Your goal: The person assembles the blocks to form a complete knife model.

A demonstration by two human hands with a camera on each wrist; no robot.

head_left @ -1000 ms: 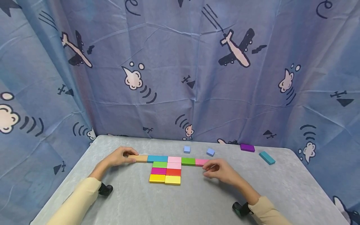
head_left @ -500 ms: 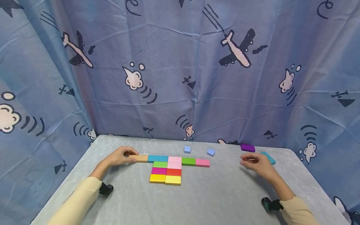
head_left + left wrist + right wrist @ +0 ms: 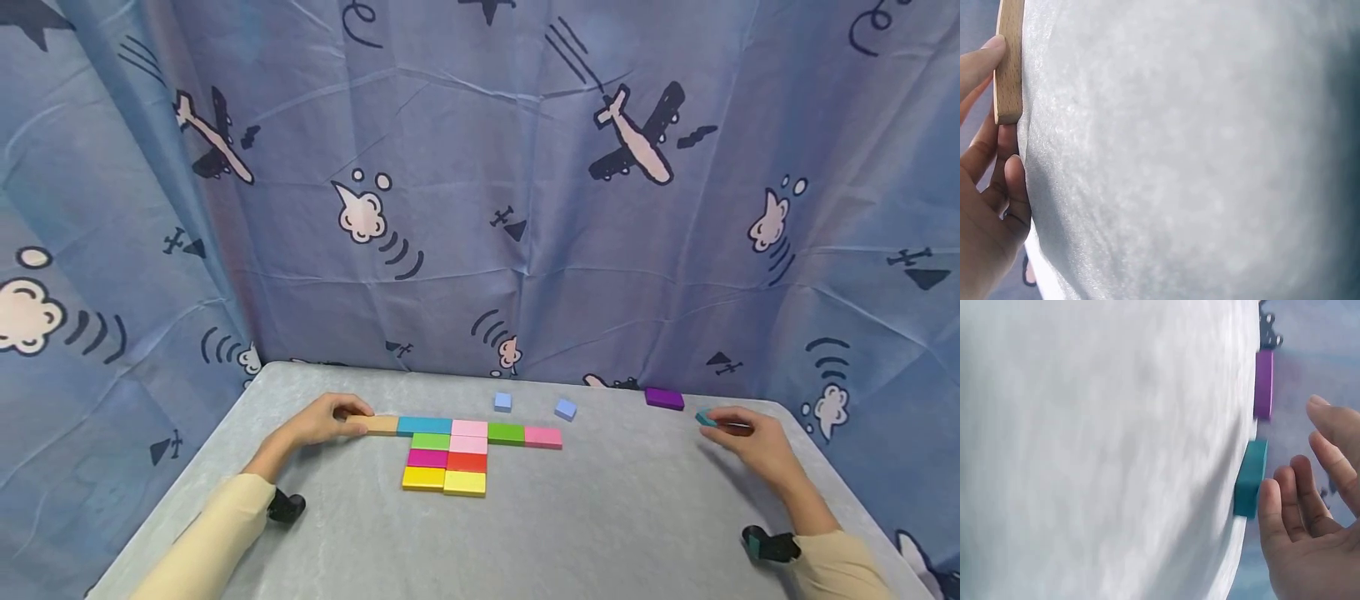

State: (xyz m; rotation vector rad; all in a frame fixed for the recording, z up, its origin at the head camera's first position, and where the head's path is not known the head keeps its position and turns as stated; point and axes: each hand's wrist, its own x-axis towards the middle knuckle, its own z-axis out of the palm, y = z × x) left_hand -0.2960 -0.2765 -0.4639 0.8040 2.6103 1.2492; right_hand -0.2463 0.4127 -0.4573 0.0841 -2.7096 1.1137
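Note:
At the left end of a row of coloured blocks, my left hand (image 3: pixel 324 419) holds a plain wooden block (image 3: pixel 381 425). In the left wrist view its thumb lies against the side of the block. A blue block (image 3: pixel 424 426) adjoins the wooden one. On the far right, my right hand (image 3: pixel 753 437) is over a teal block (image 3: pixel 703 418), partly hidden by the fingers in the head view. The right wrist view has the thumb and fingers spread apart, with the teal block (image 3: pixel 1251 478) just beyond the fingertips.
A pink block (image 3: pixel 543 437) ends the row at right. Below its middle sit stacked rows, with a red block (image 3: pixel 467 462) and a yellow block (image 3: pixel 465 483). Two small light-blue blocks (image 3: pixel 502 402) and a purple block (image 3: pixel 664 398) lie towards the table's back edge.
My right hand has left the pink block and moved right, past the purple block to the teal one. My left hand has stayed at the wooden block.

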